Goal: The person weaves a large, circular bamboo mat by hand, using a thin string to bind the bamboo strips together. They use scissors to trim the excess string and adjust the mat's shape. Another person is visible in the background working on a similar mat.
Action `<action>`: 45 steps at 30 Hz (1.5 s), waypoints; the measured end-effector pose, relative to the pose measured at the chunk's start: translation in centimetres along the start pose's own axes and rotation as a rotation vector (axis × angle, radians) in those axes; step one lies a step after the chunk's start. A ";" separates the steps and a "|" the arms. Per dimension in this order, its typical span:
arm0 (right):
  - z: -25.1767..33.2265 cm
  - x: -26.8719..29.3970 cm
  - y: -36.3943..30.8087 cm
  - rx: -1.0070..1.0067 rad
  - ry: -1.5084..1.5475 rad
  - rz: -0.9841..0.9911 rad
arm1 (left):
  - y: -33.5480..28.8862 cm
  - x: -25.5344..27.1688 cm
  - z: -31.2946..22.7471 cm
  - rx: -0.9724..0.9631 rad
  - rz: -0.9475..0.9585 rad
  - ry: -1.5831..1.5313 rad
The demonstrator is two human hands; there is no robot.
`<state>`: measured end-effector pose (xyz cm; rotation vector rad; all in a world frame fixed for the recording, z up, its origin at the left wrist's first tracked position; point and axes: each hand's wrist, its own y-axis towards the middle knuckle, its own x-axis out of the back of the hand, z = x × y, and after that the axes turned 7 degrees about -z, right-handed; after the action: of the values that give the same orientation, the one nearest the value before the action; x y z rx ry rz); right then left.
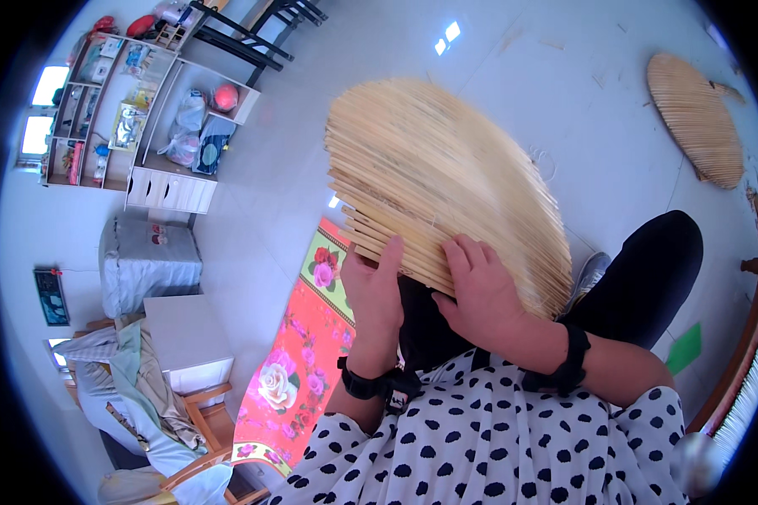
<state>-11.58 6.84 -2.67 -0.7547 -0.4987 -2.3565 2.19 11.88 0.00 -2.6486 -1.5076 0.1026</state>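
A large oval mat of pale plant stalks (446, 160) laid side by side spreads out before me, its far part slightly blurred. At its near left edge my left hand (372, 290) is closed on the stalk ends, thumb on top and fingers mostly hidden beneath. My right hand (484, 286) grips the near edge further right, its fingers curled over the top of the stalks. Near my left hand several stalk ends stick out unevenly. The underside of the mat cannot be seen.
Another oval stalk mat (697, 118) lies on the floor at the far right, with scraps about it. A red floral cloth (295, 370) is on my left. Beyond it stand a shelf unit (173, 189), a covered box (152, 261) and a wooden chair (206, 421) heaped with clothes.
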 end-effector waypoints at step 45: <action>-6.0 11.6 -3.5 -0.304 -0.206 -0.789 | -1.4 -13.0 3.0 -0.535 0.875 0.147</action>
<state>-23.76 1.35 -0.58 -1.0936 -0.6125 -3.1528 -5.88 1.56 -2.62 -3.4221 -0.2505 -0.4874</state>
